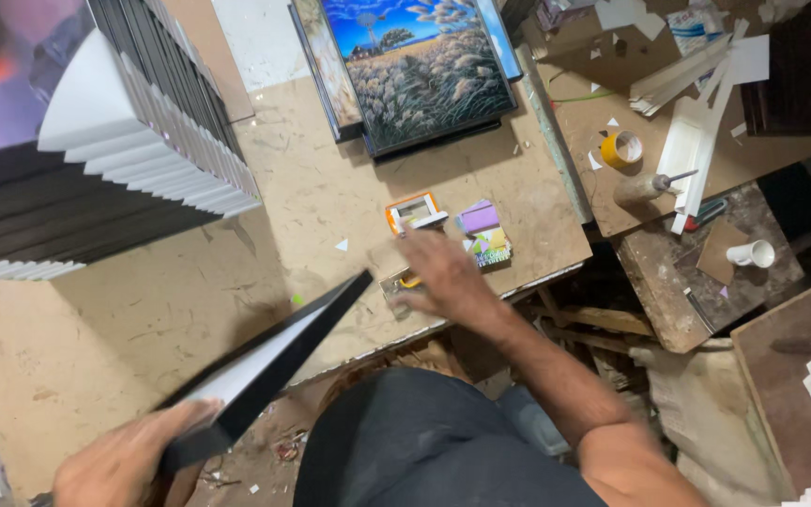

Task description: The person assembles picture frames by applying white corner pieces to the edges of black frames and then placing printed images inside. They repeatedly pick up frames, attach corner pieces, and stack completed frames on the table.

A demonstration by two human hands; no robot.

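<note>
Black-edged and white-faced, the frame (269,361) runs on a slant from the lower left of the picture up toward the centre, its lower end clamped in the left hand (129,460) and its far corner hanging over the desk (143,319). The right hand (443,272), fingers spread apart and blurred, is laid flat over a small metal tool (404,282) with a yellow part, close to the desk's front edge; whether it grips the tool cannot be told.

Just beyond the fingers lie an orange-rimmed box (415,211) and a heap of coloured paper pads (483,230). A landscape painting (415,66) leans at the top centre, and a stack of frames (114,160) fills the upper left. On the side bench at the upper right sit a tape roll (621,148) and white strips (696,141).

To do this well, I would judge, the frame wants to be held steady with its corner kept off the small things on the desk, while the right hand closes on the tool alone without scattering the pads beside it.
</note>
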